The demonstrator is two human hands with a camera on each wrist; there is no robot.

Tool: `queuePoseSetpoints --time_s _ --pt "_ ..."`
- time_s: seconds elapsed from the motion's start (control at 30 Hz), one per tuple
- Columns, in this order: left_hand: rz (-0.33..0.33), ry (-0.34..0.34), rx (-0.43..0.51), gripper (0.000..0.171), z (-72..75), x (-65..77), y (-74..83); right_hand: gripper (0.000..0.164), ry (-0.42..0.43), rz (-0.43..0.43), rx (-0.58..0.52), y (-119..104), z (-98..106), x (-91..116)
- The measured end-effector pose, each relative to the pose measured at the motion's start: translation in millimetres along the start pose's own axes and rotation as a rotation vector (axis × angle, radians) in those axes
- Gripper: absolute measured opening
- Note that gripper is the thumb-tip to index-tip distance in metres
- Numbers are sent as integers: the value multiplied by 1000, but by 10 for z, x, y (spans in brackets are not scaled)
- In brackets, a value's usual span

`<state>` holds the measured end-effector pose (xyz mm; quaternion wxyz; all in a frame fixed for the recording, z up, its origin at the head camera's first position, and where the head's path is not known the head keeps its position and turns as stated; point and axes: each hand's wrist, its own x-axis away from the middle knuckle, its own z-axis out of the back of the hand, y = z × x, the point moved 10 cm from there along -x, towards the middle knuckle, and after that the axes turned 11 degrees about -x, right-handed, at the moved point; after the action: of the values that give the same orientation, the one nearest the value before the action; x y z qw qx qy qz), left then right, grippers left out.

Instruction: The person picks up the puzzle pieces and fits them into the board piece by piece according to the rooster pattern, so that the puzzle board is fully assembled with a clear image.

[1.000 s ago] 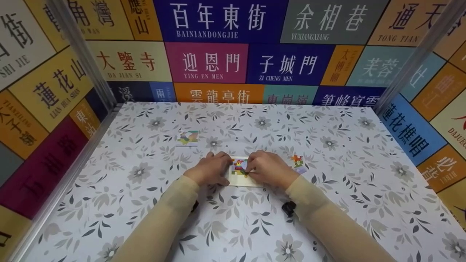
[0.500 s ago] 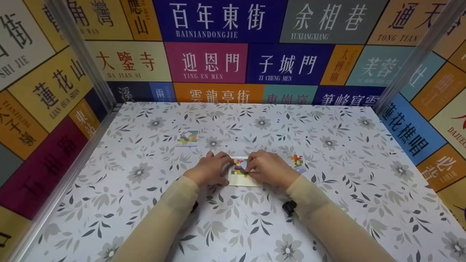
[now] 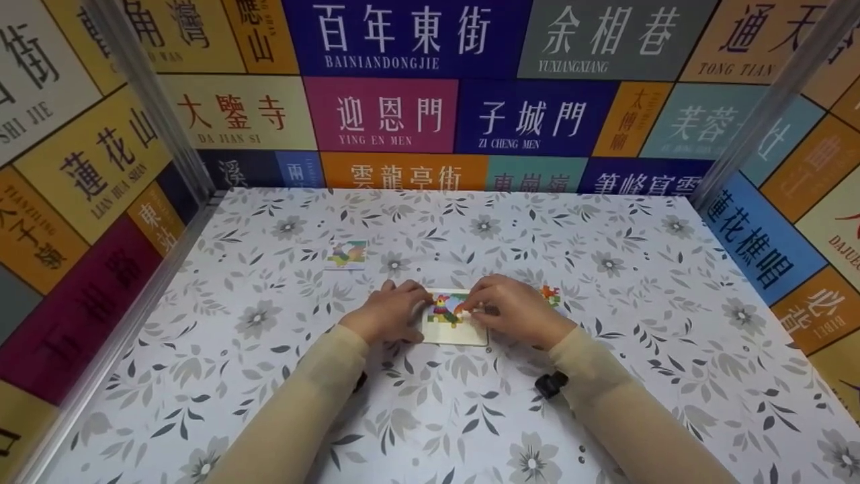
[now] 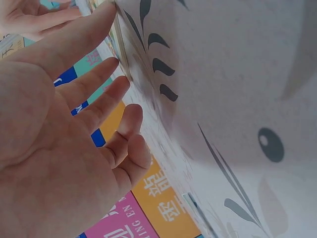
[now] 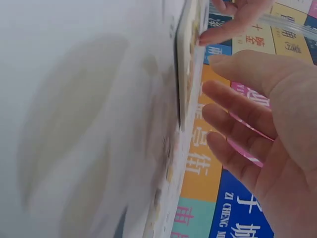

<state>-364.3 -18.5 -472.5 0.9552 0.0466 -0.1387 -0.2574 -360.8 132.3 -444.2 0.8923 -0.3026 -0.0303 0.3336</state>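
Observation:
A small cream puzzle board (image 3: 440,334) lies flat on the table between my hands. Fitted puzzle pieces (image 3: 443,313) with a colourful bird picture fill its upper part, while the lower strip shows bare. My left hand (image 3: 391,312) rests at the board's left side, index fingertip at the upper corner and thumb along the edge. In the left wrist view its ring and little fingers bend loosely. Over the board's right side is my right hand (image 3: 514,306), its fingers extended and apart. The right wrist view shows nothing between that hand's thumb and fingers, just above the board (image 5: 186,64).
A loose puzzle piece with orange and green (image 3: 551,294) lies beyond my right hand, partly hidden by it. Farther back on the left is another picture piece (image 3: 346,255). A flowered cloth (image 3: 605,222) covers the table, and sign-printed walls (image 3: 390,114) enclose it.
My right hand has drawn back to the right and loosened its fingers, uncovering more of the pieces and the board's right edge. My left hand has stayed put.

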Motion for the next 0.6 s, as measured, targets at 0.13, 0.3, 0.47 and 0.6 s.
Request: queuePoseSetpoints --time_s 0.13,0.3,0.47,0.6 --pt "-24 18 22 61 22 31 15 17 24 0 -10 36 79 71" --pt "-28 14 28 62 24 35 30 15 41 -16 14 126 143 165" --pt "-17 4 30 62 19 25 28 13 56 -59 19 216 219 216" --pt "-22 12 28 61 19 25 25 14 68 -98 33 274 284 248"
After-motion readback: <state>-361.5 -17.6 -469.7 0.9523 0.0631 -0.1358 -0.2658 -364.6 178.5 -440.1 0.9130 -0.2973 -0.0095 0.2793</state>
